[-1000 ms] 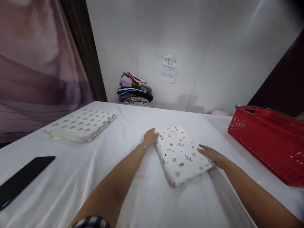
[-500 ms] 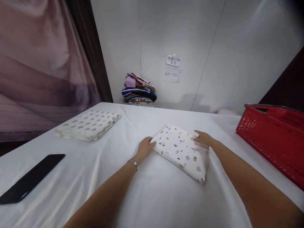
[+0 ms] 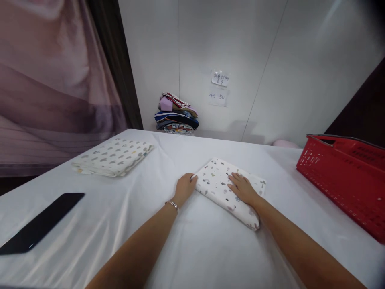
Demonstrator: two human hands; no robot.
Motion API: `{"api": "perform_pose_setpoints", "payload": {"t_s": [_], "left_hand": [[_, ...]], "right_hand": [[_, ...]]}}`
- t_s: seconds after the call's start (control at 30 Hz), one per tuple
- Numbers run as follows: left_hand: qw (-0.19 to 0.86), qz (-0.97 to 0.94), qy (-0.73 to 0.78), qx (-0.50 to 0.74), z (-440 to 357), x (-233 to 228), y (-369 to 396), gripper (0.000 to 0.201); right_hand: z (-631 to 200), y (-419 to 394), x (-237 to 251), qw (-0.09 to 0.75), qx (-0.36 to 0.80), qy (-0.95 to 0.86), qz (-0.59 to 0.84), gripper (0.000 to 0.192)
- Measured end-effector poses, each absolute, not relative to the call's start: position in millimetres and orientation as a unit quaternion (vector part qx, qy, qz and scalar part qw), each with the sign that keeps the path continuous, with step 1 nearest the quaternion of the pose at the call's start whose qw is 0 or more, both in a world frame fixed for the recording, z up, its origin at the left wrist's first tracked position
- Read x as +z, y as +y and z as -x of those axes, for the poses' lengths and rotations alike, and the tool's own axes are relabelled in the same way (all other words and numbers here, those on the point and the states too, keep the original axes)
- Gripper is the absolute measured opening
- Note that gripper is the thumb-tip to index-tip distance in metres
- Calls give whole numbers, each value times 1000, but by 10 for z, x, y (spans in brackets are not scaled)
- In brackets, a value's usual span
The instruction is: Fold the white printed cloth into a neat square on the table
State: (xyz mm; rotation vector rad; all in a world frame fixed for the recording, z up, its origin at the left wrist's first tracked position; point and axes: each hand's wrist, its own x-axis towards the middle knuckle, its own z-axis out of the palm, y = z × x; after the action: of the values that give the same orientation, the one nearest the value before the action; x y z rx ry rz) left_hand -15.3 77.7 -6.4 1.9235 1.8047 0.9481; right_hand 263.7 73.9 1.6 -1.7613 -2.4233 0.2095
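Note:
A folded white cloth (image 3: 215, 176) with small printed motifs lies at an angle on the white-covered table (image 3: 186, 257). My left hand (image 3: 185, 188) pinches its left corner, thumb on top and the other fingers partly hidden at the edge. Flat on the cloth's top, right of its middle, rests my right hand (image 3: 243, 188) with fingers spread. Beneath the right wrist the near right corner of the cloth bulges slightly. A second folded cloth (image 3: 116, 156), white with grey heart-like shapes, lies apart at the far left.
A red plastic basket (image 3: 339, 176) stands along the right side. On the left lies a flat black panel (image 3: 42, 222). Behind the table's far edge is a stack of folded fabrics (image 3: 177, 114) against the wall, with paper notes (image 3: 219, 88) beside it. A pink curtain (image 3: 54, 88) hangs left.
My right hand has moved from the cloth's far right edge leftward onto its top and flattened. The left hand stays at the left corner. The view has shifted slightly.

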Motion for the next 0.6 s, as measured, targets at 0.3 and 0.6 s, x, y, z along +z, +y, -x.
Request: {"api": "perform_pose_setpoints", "payload": {"t_s": [0.3,0.6], "left_hand": [[189,-664,621,370,165,-83,767,30],[167,-670,636,345,147,-72,793,25]], "right_hand": [[-2337,164,103,68,101,-841,527,61],[-2331,14,-7,45,36,-858,510,59]]}}
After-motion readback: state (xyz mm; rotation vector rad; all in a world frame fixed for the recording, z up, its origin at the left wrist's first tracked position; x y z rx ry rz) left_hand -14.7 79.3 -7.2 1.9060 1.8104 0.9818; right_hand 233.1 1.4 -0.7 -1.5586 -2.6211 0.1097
